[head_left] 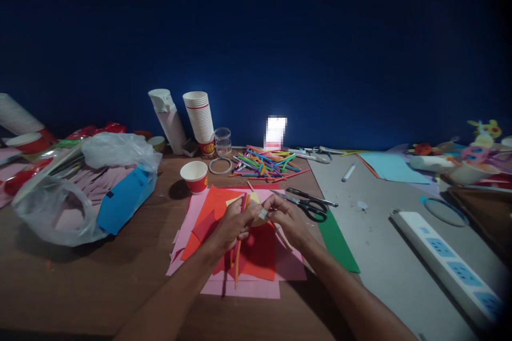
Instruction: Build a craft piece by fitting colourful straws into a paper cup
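Note:
My left hand [235,226] is closed around a few drinking straws [237,264], orange and purple-pink, which stick out above and below the fingers. With thumb and finger, my right hand [288,219] pinches the edge of a small pale, shiny strip [263,214] that looks like tape; its other side meets my left fingertips. Both hands hover over stacked orange paper [256,261] and pink paper [240,290]. Close beyond the right hand lie black-handled scissors [314,209]. A green sheet [338,248] is to their right.
A loose straw pile [266,162] lies at the back, beside a tape ring [220,165] and a paper cup [194,177]. Stacked cups [199,120] stand behind. A plastic bag [44,218] is left; a power strip [444,261] and blue paper [394,167] are right.

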`<action>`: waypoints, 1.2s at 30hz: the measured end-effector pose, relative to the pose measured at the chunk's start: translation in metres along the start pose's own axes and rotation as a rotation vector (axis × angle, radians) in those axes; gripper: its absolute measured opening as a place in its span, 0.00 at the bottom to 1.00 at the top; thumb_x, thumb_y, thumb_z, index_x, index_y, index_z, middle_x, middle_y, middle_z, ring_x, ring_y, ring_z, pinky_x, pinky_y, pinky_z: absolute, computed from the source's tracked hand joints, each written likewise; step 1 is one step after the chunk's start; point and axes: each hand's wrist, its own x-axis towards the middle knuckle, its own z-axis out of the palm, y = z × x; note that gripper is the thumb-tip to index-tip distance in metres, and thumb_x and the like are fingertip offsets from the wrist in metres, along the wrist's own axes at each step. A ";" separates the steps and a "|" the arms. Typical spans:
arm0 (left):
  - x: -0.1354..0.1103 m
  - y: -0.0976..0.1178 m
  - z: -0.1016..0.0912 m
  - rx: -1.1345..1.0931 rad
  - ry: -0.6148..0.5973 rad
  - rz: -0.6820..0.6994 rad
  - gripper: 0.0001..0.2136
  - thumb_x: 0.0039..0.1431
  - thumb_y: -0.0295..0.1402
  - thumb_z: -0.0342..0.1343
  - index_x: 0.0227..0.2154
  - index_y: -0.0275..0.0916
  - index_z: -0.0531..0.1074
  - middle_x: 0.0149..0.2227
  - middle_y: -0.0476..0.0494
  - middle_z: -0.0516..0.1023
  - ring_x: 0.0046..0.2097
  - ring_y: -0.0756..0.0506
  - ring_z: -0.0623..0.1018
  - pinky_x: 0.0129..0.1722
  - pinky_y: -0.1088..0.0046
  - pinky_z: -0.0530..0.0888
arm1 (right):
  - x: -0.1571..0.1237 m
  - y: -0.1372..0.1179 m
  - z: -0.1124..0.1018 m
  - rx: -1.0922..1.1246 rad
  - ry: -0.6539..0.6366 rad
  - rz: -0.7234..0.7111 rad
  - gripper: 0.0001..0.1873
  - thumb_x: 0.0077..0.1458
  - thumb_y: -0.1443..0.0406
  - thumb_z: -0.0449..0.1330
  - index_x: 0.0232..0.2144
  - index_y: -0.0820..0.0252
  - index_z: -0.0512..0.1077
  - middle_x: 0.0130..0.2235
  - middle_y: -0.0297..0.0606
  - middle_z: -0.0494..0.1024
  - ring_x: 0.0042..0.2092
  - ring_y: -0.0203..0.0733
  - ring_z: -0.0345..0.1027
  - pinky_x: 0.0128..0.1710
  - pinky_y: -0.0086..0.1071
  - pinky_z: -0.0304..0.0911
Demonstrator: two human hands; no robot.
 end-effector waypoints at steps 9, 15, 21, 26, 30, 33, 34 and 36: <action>0.002 -0.002 0.000 -0.032 0.030 -0.024 0.13 0.48 0.39 0.56 0.29 0.39 0.59 0.20 0.58 0.58 0.16 0.60 0.52 0.13 0.86 0.50 | 0.002 0.015 -0.008 -0.034 -0.030 -0.023 0.08 0.38 0.73 0.51 0.24 0.60 0.66 0.25 0.30 0.66 0.28 0.34 0.58 0.28 0.27 0.54; 0.000 0.001 -0.001 -0.045 0.044 -0.043 0.14 0.48 0.40 0.56 0.29 0.39 0.58 0.19 0.59 0.57 0.16 0.60 0.51 0.14 0.85 0.49 | 0.002 0.017 -0.008 -0.004 -0.040 -0.038 0.07 0.41 0.73 0.51 0.24 0.59 0.66 0.25 0.30 0.65 0.29 0.34 0.57 0.30 0.27 0.54; 0.000 0.001 0.001 -0.015 0.051 -0.002 0.14 0.48 0.42 0.56 0.29 0.39 0.59 0.19 0.58 0.56 0.16 0.59 0.51 0.13 0.86 0.50 | -0.001 0.008 0.001 0.007 -0.023 0.019 0.03 0.42 0.69 0.56 0.24 0.59 0.63 0.25 0.30 0.64 0.29 0.35 0.58 0.30 0.28 0.56; 0.002 -0.003 0.001 0.010 0.053 0.019 0.14 0.48 0.42 0.56 0.29 0.39 0.59 0.19 0.58 0.55 0.16 0.59 0.52 0.13 0.85 0.50 | -0.002 0.000 0.007 -0.042 -0.009 0.058 0.07 0.42 0.65 0.58 0.24 0.58 0.61 0.25 0.29 0.63 0.28 0.34 0.57 0.29 0.28 0.55; 0.002 -0.003 0.001 -0.003 0.042 0.006 0.14 0.49 0.42 0.56 0.29 0.40 0.58 0.19 0.59 0.55 0.16 0.60 0.51 0.13 0.85 0.49 | -0.001 0.001 0.004 -0.043 -0.019 0.041 0.07 0.42 0.66 0.58 0.24 0.59 0.62 0.25 0.29 0.63 0.29 0.34 0.57 0.30 0.28 0.54; 0.002 0.000 0.000 -0.011 0.040 -0.017 0.14 0.48 0.42 0.56 0.28 0.39 0.58 0.19 0.59 0.55 0.16 0.60 0.51 0.13 0.84 0.48 | -0.001 0.006 0.001 -0.023 -0.035 0.033 0.05 0.43 0.67 0.58 0.25 0.59 0.63 0.26 0.29 0.65 0.29 0.34 0.58 0.31 0.28 0.54; 0.002 0.000 0.000 -0.011 0.040 -0.021 0.14 0.48 0.42 0.56 0.27 0.39 0.58 0.19 0.59 0.54 0.16 0.60 0.51 0.13 0.84 0.48 | -0.001 0.008 0.000 -0.014 -0.037 0.032 0.05 0.43 0.67 0.58 0.25 0.59 0.63 0.26 0.29 0.65 0.29 0.34 0.58 0.31 0.28 0.54; 0.002 0.001 0.000 -0.002 0.047 -0.029 0.15 0.47 0.42 0.56 0.27 0.39 0.58 0.19 0.59 0.55 0.16 0.60 0.51 0.13 0.84 0.48 | 0.000 0.010 0.000 0.006 -0.030 0.042 0.04 0.42 0.68 0.57 0.25 0.59 0.64 0.26 0.28 0.65 0.29 0.34 0.57 0.30 0.27 0.54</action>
